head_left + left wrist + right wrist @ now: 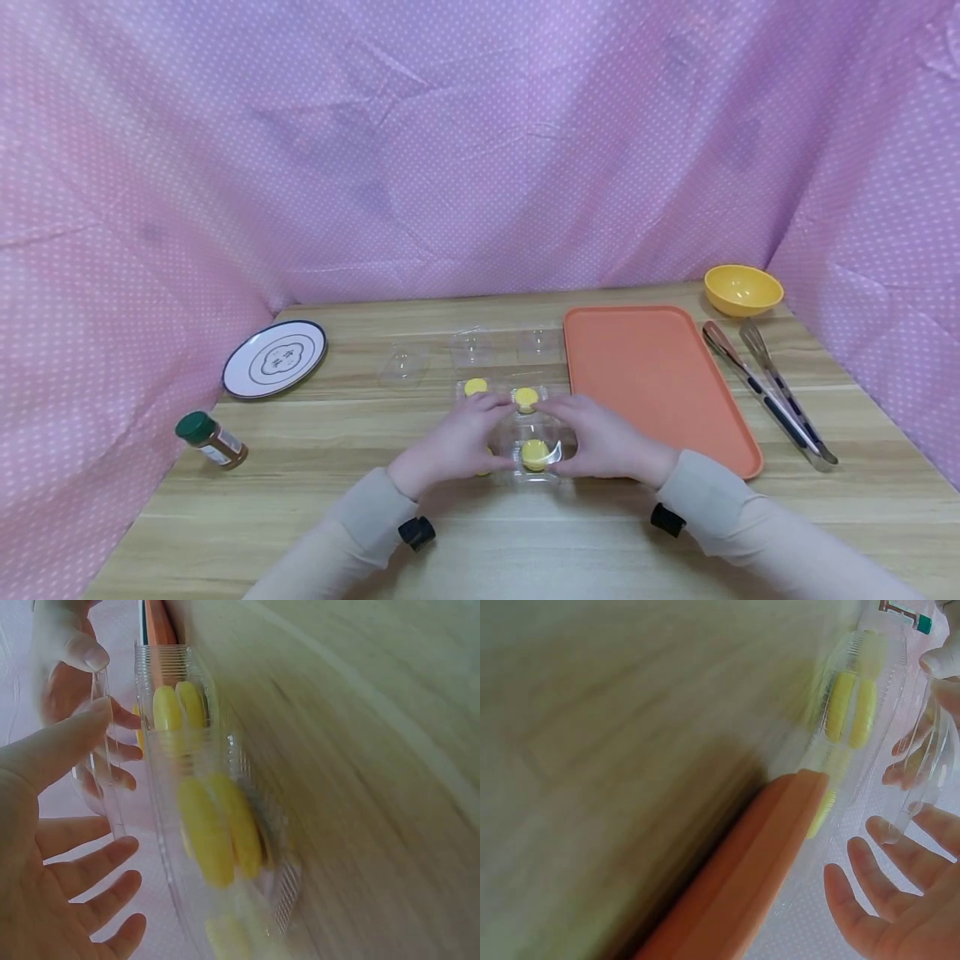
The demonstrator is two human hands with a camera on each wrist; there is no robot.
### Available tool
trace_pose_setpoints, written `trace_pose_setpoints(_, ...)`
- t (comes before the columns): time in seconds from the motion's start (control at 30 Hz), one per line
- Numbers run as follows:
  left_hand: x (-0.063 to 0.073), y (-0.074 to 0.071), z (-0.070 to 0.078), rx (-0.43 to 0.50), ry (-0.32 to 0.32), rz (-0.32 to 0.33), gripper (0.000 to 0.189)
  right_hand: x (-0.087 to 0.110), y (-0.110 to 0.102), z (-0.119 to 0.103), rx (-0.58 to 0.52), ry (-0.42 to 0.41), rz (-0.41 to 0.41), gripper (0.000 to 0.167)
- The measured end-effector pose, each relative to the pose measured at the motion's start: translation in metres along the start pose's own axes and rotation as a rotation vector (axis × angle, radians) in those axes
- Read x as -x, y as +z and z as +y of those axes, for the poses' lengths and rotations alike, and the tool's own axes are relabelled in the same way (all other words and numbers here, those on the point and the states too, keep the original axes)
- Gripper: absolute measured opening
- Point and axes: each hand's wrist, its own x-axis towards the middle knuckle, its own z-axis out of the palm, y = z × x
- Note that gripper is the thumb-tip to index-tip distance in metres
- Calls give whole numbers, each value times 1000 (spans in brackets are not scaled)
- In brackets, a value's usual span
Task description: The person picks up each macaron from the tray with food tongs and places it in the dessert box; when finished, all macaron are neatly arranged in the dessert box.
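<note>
Above container [288,892], level lid [536,431], dome-up

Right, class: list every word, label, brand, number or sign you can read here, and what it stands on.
None can be read for certain.
Plate: two character-like marks at its centre, too small to read.
Label on the green-capped bottle: too small and blurred to read.

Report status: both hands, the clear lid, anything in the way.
Left hand and right hand gripping clear lid. Lid above clear container with yellow macaron-like piece, not seated. Fingertips jut below lid's edge; no other obstruction visible.
</note>
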Motion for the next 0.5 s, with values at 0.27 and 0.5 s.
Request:
trace_pose_setpoints(0.27, -3, 3, 2, -52, 32, -19, 74, 0, 1, 0, 51, 1, -42, 79)
trace_pose_setpoints(0.5, -5, 6, 4, -67, 10, -62, 74, 1, 2, 2, 94, -10, -72, 76)
